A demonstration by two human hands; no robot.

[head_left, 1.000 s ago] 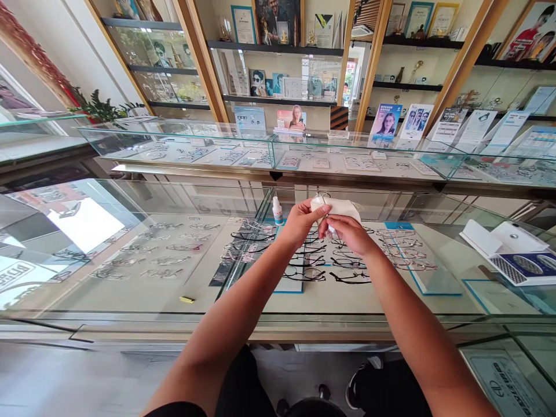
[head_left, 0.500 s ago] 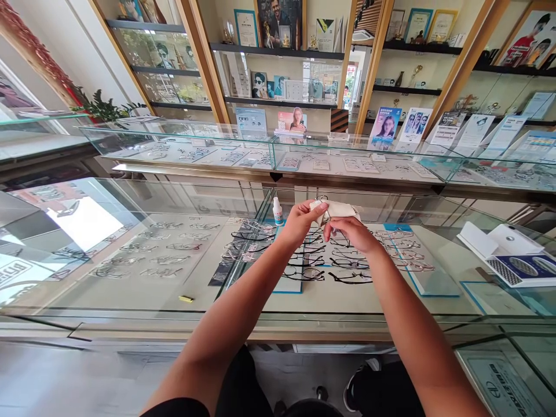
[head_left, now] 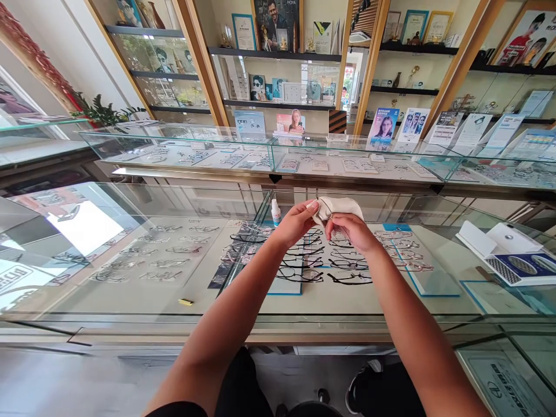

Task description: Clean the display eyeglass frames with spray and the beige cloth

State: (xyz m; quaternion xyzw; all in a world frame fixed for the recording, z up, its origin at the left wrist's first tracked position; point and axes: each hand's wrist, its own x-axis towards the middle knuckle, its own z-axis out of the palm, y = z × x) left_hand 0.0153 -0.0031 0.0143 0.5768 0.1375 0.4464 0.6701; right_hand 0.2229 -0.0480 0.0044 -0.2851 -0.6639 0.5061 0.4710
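Note:
Above the glass counter, my left hand [head_left: 296,223] pinches a cream cloth [head_left: 345,205], its thumb on the cloth's left end. My right hand [head_left: 353,230] is closed just to the right, its fingers at a thin wire-framed pair of eyeglasses [head_left: 326,218] that the cloth partly wraps. Most of these eyeglasses is hidden by the cloth and fingers. A small white spray bottle [head_left: 275,213] stands upright just left of my left hand. Below both hands, several dark-framed eyeglasses [head_left: 350,278] lie in rows.
The glass counter [head_left: 260,317] runs across in front of me. More frames [head_left: 167,262] are laid out at the left, near a small yellow object [head_left: 185,302]. An open white box [head_left: 512,249] sits at the right. Behind stands another glass showcase [head_left: 273,155].
The cloth has been folded over further and bunched around the eyeglasses, its shape now rounder. Both hands stay nearly in place, the left shifting slightly left.

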